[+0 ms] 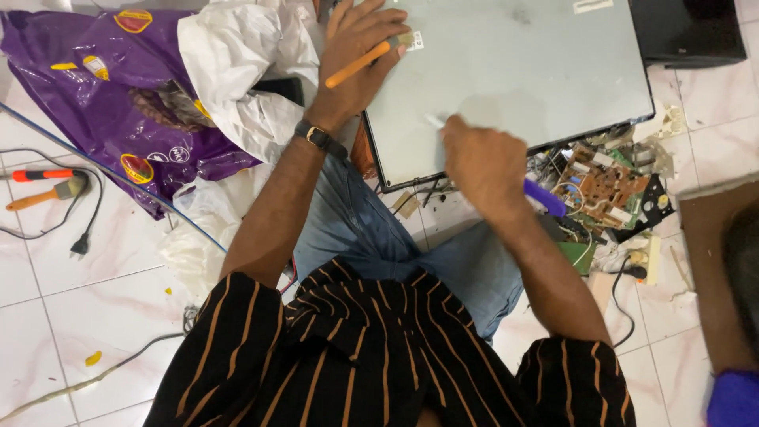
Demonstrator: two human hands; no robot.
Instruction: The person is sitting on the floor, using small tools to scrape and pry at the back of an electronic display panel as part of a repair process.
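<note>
A large grey flat panel (538, 71) with a thin dark frame lies on the tiled floor in front of my knees. My left hand (352, 47) rests on its left edge and grips a tool with an orange handle (357, 65), probably a small brush. My right hand (482, 162) hovers over the panel's near edge, closed around a purple-handled tool (545, 198) whose pale tip (435, 121) touches the grey surface. A dark watch (316, 136) sits on my left wrist.
A purple plastic bag (103, 103) and white crumpled wrapping (237, 71) lie at the left. A screwdriver and a brush (43, 186) lie by a black power cord (79, 245). Circuit boards (601, 190) and wires clutter the right, beside a brown board (711, 261) and a black box (688, 32).
</note>
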